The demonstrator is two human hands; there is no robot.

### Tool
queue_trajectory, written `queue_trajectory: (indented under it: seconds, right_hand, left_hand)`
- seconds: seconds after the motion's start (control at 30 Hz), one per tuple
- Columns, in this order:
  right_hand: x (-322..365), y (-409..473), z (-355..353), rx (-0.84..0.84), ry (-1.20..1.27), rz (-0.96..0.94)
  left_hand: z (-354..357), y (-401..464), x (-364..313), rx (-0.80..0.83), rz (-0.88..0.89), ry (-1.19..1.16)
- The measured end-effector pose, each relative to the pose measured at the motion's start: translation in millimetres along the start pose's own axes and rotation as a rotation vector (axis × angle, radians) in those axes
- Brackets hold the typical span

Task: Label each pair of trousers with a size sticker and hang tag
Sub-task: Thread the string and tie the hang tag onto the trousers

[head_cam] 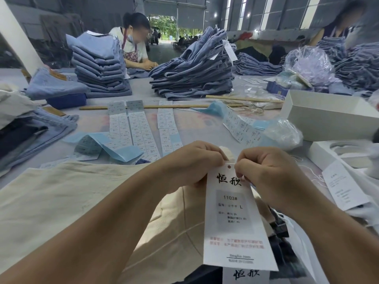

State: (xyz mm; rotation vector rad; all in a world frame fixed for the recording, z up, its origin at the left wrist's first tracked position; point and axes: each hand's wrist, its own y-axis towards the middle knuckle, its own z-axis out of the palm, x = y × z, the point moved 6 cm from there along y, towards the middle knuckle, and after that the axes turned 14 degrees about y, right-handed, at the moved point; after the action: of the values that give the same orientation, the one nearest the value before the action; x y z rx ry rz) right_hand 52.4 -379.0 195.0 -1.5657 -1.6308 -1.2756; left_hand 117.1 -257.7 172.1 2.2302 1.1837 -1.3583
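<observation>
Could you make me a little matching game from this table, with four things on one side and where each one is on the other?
Things:
1. hang tag
2. cream trousers
3. sticker strips
4. white box

Places:
A. far right of the table
B. flat in the table's middle
C. under the forearms
D. pinched at its top by both hands

Pairs: 1-D, 2-C, 3-B, 4-A

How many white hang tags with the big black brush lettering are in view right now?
2: one hang tag pinched at its top by the left hand and right hand; a second tag beneath it at the bottom edge. Others may be hidden.
</observation>
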Motion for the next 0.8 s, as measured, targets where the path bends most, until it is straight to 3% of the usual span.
queue_trajectory:
  seconds: [0.53,0.8]
  right_hand:
    - [-12,-10,0,-0.081,-0.053,-0.003]
    - [-13,-6,5,-0.059,-0.111,-0.019]
  left_hand:
    - [1,0,3,0.002,-0.029,0.107]
    - [1,0,7,0.051,0.009,-0.007]
